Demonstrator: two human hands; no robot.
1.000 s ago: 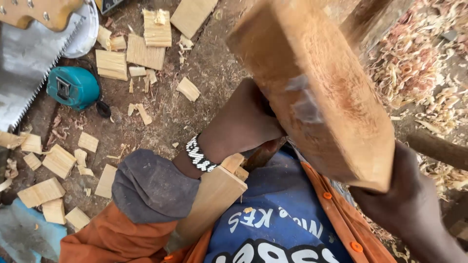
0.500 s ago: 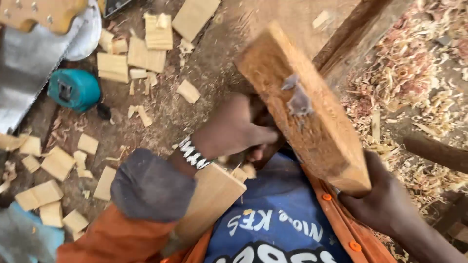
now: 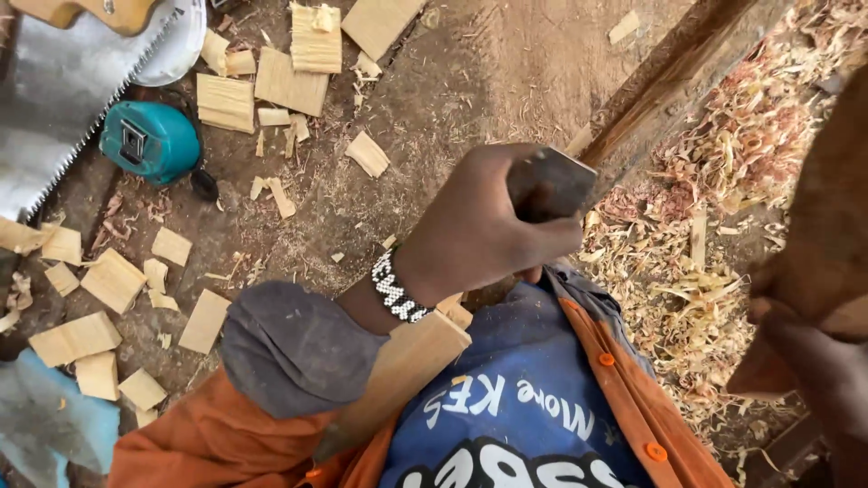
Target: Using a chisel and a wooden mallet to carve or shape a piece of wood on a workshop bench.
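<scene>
While left hand [image 3: 493, 226] wraps fingers tight round flat grey metal blade [image 3: 551, 183], beaded bracelet [image 3: 395, 287] at wrist, right hand [image 3: 814, 361] grips underside of brown wood piece [image 3: 827, 226] at right edge. Pale plank [image 3: 402, 366] lies under left forearm. Saw [image 3: 63, 117], teal tape measure [image 3: 149, 140] on ground upper left.

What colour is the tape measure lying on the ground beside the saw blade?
Teal, with a dark clip; the tape measure shows best in the head view, upper left.

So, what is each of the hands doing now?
Left hand: closed on a flat grey metal piece.
Right hand: holding a wooden block.
</scene>
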